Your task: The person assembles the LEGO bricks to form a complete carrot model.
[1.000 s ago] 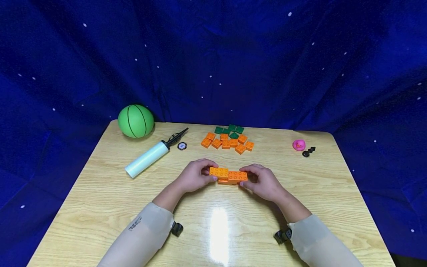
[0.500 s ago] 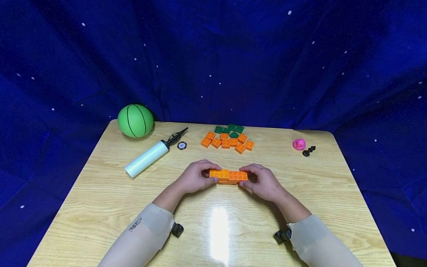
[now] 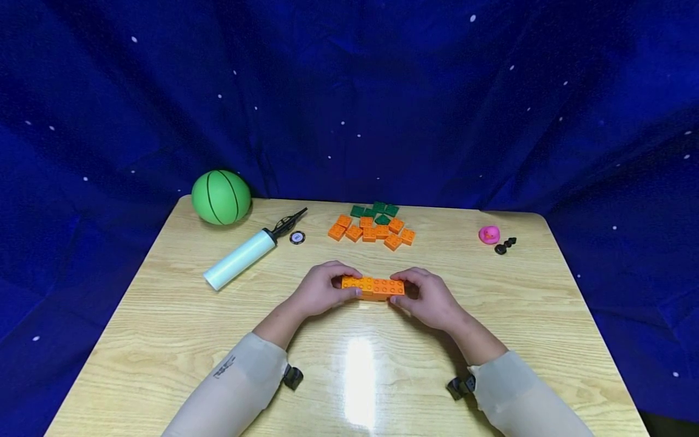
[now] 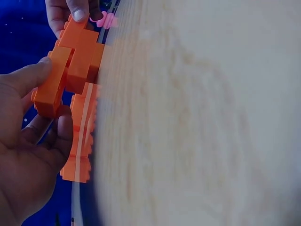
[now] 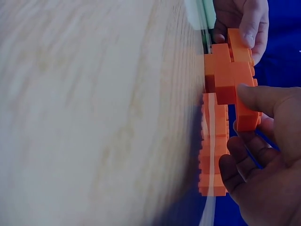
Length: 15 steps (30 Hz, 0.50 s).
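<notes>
Low over the tabletop, a small stack of orange building bricks (image 3: 377, 296) lies between the two hands. My left hand (image 3: 322, 290) pinches a lighter orange eight-stud brick (image 3: 355, 284) at the stack's upper left, thumb on the near side. In the left wrist view a narrow gap shows between this brick (image 4: 52, 80) and the brick below (image 4: 81, 61). My right hand (image 3: 428, 297) pinches the upper right brick (image 3: 389, 286) between thumb and fingers. From the right wrist view, that brick (image 5: 245, 106) overhangs the stepped lower bricks. Fingers hide parts of both upper bricks.
Behind the hands lie several loose orange bricks (image 3: 369, 234) and green bricks (image 3: 379, 208). A hand pump (image 3: 241, 261), poker chip (image 3: 297, 238) and green ball (image 3: 221, 197) are at left. A pink rubber duck (image 3: 489, 235) and small black object (image 3: 505, 246) are at right.
The left hand's brick has come down from above the stack to about level with the right upper brick. The left thumb has shifted slightly right; the right hand stays nearly still.
</notes>
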{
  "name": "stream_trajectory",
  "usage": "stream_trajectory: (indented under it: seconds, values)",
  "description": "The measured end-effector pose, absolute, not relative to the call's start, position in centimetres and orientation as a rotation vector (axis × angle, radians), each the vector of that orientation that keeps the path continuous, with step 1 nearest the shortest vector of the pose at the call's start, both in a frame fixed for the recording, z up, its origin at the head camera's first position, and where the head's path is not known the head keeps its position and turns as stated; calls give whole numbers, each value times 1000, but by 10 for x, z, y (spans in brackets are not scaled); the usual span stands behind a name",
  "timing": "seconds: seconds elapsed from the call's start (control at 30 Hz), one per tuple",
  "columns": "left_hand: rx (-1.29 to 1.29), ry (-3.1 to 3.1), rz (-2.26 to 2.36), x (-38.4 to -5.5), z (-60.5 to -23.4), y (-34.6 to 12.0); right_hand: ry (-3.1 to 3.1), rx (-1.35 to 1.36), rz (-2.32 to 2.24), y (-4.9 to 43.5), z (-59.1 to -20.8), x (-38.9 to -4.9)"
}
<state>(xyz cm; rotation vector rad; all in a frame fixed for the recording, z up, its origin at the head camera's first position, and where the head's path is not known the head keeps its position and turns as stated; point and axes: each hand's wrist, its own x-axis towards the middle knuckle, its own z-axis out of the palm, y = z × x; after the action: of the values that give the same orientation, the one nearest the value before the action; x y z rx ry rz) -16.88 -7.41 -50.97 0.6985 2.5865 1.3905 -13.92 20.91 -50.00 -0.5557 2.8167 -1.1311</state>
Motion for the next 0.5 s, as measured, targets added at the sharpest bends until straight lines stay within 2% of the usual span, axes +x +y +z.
stream_trajectory:
  seconds: [0.5]
  values:
    - [599,2557,1410,-169,-508,-69,2831,-576,-1101,207,-499,-140]
